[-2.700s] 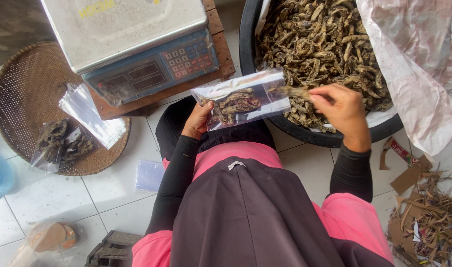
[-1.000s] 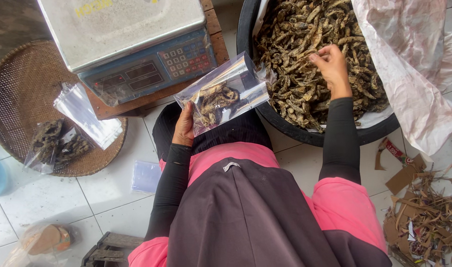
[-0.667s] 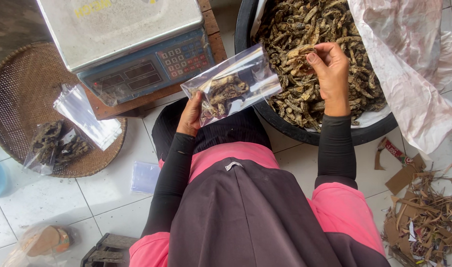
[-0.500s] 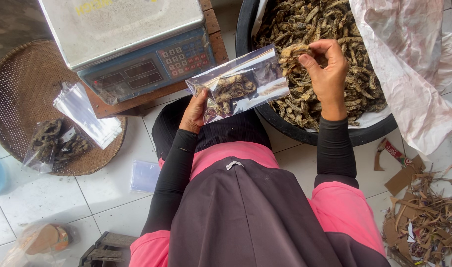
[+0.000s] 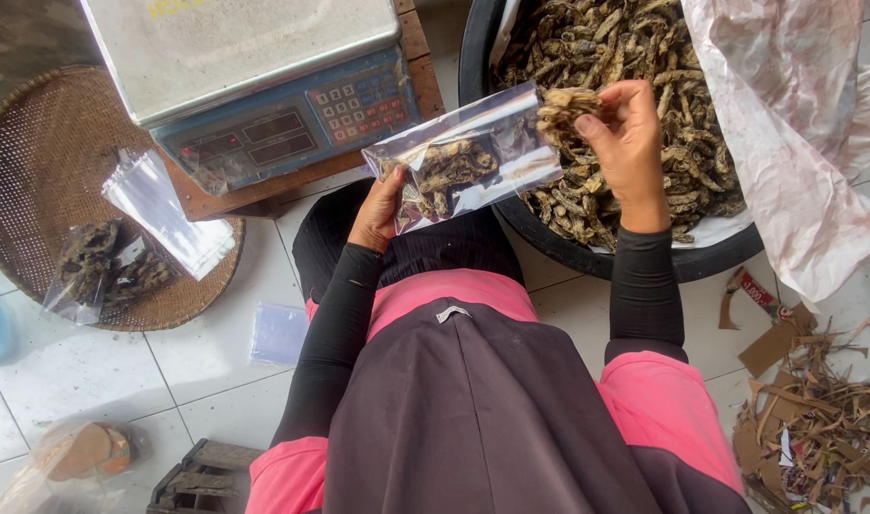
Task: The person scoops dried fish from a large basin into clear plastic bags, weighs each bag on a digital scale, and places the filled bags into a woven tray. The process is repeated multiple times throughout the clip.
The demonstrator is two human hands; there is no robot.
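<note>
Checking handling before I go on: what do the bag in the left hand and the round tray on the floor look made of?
Bag: thin clear plastic film, glossy; contents show through. Round tray: apparently woven rattan or bamboo, matte brown, with visible weave.

There are two hands, the left hand and the right hand. One clear bag is held. One scale, one black tub, one woven tray are visible.
</note>
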